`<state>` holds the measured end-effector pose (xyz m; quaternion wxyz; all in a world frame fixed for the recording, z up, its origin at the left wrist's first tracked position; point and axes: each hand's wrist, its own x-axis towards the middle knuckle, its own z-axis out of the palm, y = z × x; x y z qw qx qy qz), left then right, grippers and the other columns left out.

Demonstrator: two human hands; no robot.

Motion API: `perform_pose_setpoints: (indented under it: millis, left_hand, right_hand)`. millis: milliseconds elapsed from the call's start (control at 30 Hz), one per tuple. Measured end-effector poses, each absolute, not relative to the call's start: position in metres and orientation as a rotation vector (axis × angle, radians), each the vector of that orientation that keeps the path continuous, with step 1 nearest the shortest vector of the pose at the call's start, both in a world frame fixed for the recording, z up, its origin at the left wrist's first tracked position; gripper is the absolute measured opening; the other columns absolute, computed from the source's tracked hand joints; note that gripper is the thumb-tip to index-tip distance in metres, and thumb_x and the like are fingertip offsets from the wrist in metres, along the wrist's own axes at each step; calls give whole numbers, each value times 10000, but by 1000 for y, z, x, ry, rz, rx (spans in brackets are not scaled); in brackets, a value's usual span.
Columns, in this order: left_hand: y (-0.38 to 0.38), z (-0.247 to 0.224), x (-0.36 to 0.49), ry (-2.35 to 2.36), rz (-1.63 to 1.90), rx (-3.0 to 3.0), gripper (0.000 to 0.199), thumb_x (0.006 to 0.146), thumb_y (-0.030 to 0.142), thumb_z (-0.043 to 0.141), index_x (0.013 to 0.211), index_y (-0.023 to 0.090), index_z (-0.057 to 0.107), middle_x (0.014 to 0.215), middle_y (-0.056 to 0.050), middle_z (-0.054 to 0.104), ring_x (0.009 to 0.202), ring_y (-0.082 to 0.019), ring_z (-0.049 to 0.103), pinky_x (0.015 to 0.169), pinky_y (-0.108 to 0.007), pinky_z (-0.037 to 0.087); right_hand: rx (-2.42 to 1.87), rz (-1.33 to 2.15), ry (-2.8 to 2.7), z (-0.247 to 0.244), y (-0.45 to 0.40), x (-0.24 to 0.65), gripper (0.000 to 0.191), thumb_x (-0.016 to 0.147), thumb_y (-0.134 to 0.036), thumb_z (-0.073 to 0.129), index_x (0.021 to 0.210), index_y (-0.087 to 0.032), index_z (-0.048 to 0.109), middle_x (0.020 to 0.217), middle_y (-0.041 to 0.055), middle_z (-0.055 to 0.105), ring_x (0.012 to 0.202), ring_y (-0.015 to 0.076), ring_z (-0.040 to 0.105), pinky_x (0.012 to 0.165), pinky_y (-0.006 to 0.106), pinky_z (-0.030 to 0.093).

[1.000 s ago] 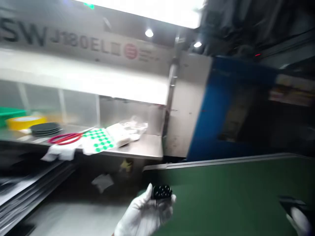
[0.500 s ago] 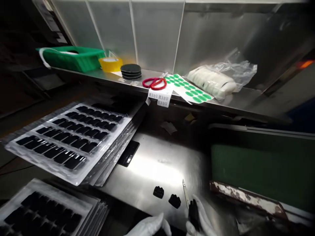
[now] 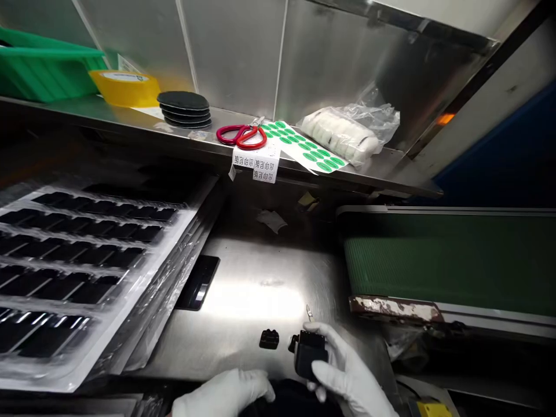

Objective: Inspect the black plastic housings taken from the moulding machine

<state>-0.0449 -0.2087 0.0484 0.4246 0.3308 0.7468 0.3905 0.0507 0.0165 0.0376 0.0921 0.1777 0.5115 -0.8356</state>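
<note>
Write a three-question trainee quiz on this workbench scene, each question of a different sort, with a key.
1. True or false: the white-gloved right hand holds a small black moulded plastic part.
2. Multiple choice: what lies beside the red-handled scissors on the steel shelf?
A. a sheet of round green stickers
B. a hammer
C. a blue cup
3. Fill in: a second small black part rests loose on the ______ worktop, left of the held one.

Key: 1 true; 2 A; 3 stainless steel. The white-gloved left hand sits low at the picture's edge; what it grips, if anything, cannot be seen.
</note>
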Motion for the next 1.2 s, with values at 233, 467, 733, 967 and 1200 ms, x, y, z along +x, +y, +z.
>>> perform_pose_setpoints:
  millis: [233,467,733,967,1200]
  left_hand:
    - [-212,38,-51,1655,1369,299,322,633,164,763,948,212,718,1155,-52,645,1028,-274,595,886,-345,461]
    - [-200,52,-27,1517,1710,3,228,759,348,751,832,153,657,828,-75,691,737,-205,600,687,-291,460]
    - [-195,94,-34,1477,1894,126,193,799,353,706,720,180,672,771,-40,631,748,-200,567,725,-281,481]
    - [-192,90,-31,1436,1721,241,217,875,330,603,742,158,612,784,-64,609,720,-210,549,649,-306,462]
    - [-187,89,-26,1315,1704,183,234,917,289,538,813,135,679,968,-127,663,813,-247,626,714,-335,528]
  right_hand:
    - [525,-2455,1463,59,4,55,613,740,-461,774,1234,-192,530,885,16,587,644,112,611,502,185,445]
    - [516,-2510,1429,72,-2,55,499,787,-440,739,1181,-202,547,864,13,604,614,97,616,484,165,453]
    - [475,-2475,1490,82,-6,53,474,855,-413,668,1225,-160,514,779,36,644,576,94,615,464,146,468]
    - [537,-2417,1566,89,-6,54,456,840,-426,684,1196,-176,548,829,39,645,563,86,615,436,140,463]
    - [592,-2412,1548,86,-2,57,467,819,-443,705,1186,-206,543,874,28,638,559,84,620,441,150,468]
